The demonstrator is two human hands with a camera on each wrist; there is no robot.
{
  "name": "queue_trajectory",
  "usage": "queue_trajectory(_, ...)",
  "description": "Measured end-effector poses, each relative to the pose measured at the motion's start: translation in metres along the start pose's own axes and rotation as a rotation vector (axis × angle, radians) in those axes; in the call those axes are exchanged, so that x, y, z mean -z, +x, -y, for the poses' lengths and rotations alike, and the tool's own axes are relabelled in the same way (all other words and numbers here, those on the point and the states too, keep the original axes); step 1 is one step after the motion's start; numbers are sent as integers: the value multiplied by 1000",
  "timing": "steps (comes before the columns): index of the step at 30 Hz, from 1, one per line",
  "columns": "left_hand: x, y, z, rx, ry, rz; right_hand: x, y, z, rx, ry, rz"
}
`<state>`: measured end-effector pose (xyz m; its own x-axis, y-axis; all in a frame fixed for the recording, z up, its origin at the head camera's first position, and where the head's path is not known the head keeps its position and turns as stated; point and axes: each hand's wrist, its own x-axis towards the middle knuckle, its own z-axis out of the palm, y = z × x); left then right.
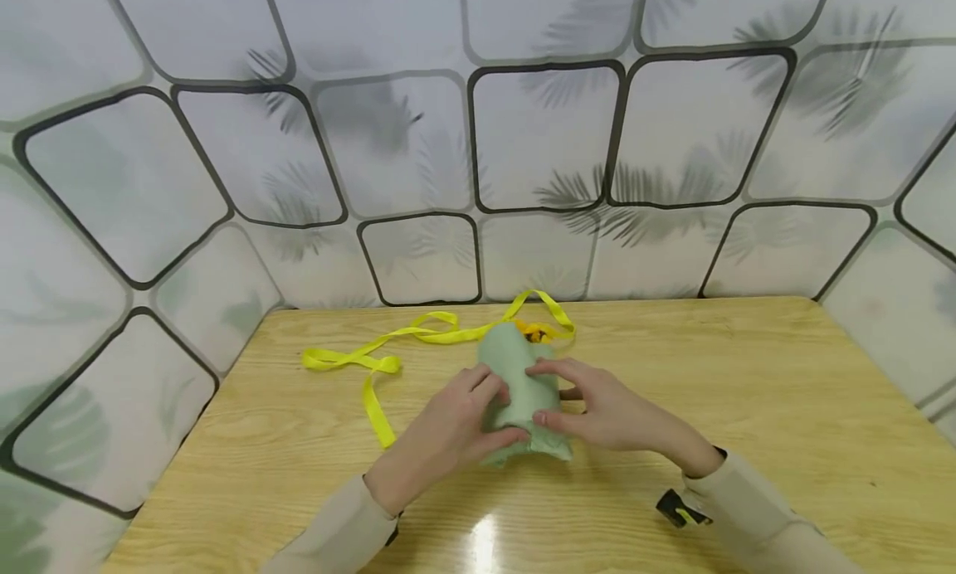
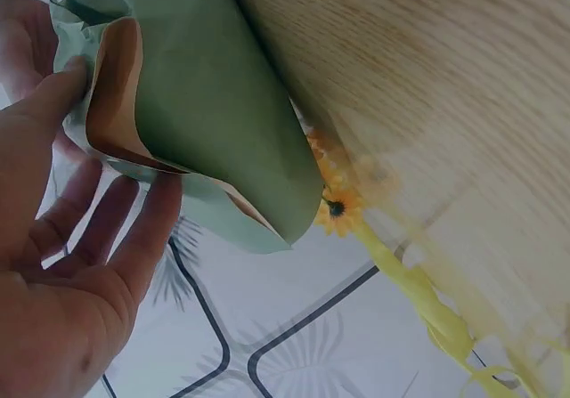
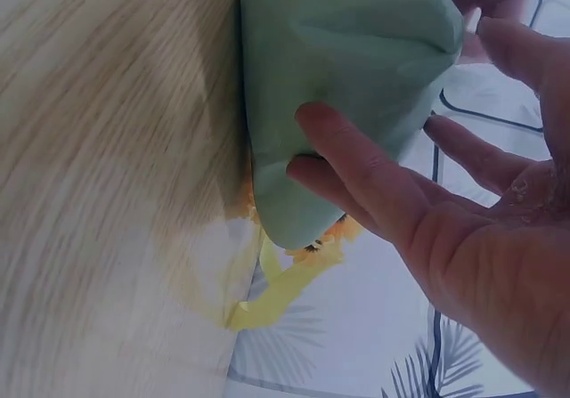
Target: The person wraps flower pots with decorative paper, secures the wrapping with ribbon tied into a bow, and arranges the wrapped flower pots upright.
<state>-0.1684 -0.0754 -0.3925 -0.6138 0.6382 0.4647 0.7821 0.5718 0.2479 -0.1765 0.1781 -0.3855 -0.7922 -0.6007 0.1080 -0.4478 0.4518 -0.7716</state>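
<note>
A piece of pale green paper [image 1: 511,358], folded over into a rounded packet, lies on the table between both hands. In the left wrist view its brown inner side [image 2: 114,104] shows at the gaping near end. My left hand [image 1: 459,416] grips the packet's left near side, thumb at the near end and fingers bent over the paper. With spread, fairly straight fingers, my right hand [image 1: 608,404] touches the right side of the packet. Orange flowers [image 2: 337,207] with dark centres peek out at the far end, partly hidden by the paper.
A long yellow ribbon [image 1: 451,337] winds over the wooden table [image 1: 747,375], behind and left of the packet. Patterned fabric walls [image 1: 548,134] rise behind the table and on both sides. A small black device [image 1: 678,508] hangs at the right sleeve.
</note>
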Motion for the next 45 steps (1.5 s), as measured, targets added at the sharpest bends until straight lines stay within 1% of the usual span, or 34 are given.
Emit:
queue_trajectory(4, -1, 2, -2, 1, 52, 23, 5, 1, -1, -40, 38, 9)
queue_trajectory(6, 0, 3, -3, -4, 81, 36, 9, 2, -4, -84, 92, -3)
queue_trajectory(7, 0, 4, -4, -6, 94, 43, 11, 4, -7, -119, 116, -21)
queue_trajectory(8, 1, 5, -4, -6, 106, 51, 14, 5, -9, -153, 144, -52)
queue_trajectory(11, 2, 7, -5, 1, 124, 68, 26, 13, -22, -224, 200, -187)
queue_trajectory(13, 2, 8, -5, 5, 128, 76, 33, 22, -35, -255, 198, -257)
queue_trajectory(14, 2, 9, -5, 7, 128, 80, 37, 27, -42, -261, 192, -274)
queue_trajectory(15, 2, 10, -6, 5, 130, 80, 39, 32, -50, -272, 177, -272)
queue_trajectory(16, 3, 11, -6, 3, 132, 81, 42, 38, -57, -282, 154, -253)
queue_trajectory(18, 2, 12, -7, 2, 133, 84, 44, 49, -68, -297, 86, -191)
queue_trajectory(19, 2, 13, -8, 3, 133, 84, 44, 54, -73, -289, 35, -158)
queue_trajectory(21, 2, 14, -8, 4, 133, 85, 45, 62, -78, -264, -79, -125)
queue_trajectory(23, 2, 15, -9, 7, 136, 87, 47, 67, -80, -237, -175, -142)
queue_trajectory(25, 1, 16, -9, 4, 141, 82, 51, 68, -80, -226, -247, -193)
queue_trajectory(27, 1, 16, -8, 1, 148, 77, 57, 66, -80, -240, -260, -252)
queue_trajectory(29, 2, 17, -9, -1, 153, 73, 62, 62, -82, -255, -266, -295)
queue_trajectory(32, 3, 18, -9, 1, 154, 81, 71, 54, -85, -286, -247, -339)
queue_trajectory(35, 3, 18, -10, -2, 155, 88, 81, 44, -87, -301, -258, -368)
queue_trajectory(38, 3, 19, -10, -7, 155, 87, 92, 31, -88, -298, -306, -359)
queue_trajectory(42, 2, 18, -10, -9, 154, 84, 108, 11, -93, -317, -386, -278)
queue_trajectory(45, 1, 18, -10, -9, 158, 85, 118, -6, -102, -355, -447, -225)
